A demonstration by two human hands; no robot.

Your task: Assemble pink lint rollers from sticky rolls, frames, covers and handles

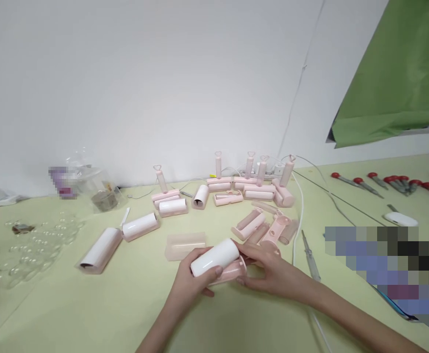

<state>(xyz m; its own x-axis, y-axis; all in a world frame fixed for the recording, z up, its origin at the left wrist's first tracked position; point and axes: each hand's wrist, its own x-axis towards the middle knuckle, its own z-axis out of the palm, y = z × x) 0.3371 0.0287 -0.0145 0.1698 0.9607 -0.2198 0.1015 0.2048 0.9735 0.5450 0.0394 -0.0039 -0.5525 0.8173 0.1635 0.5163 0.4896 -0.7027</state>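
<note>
My left hand is closed round a white lint roll, its thumb across the front. Just beneath the roll sits a pink roller housing, tilted and partly hidden by the roll. At the right end, the fingers of my right hand grip the housing. Whether the roll is seated in the housing, I cannot tell. A translucent pink cover lies beyond my left hand. Behind my right hand, pink housings and clear pink handles lie in a loose pile.
Several pink lint rollers stand along the wall, handles up. More white rolls lie to the left, beyond them loose clear beads. A white cable, a screwdriver and red-topped screwdrivers lie right.
</note>
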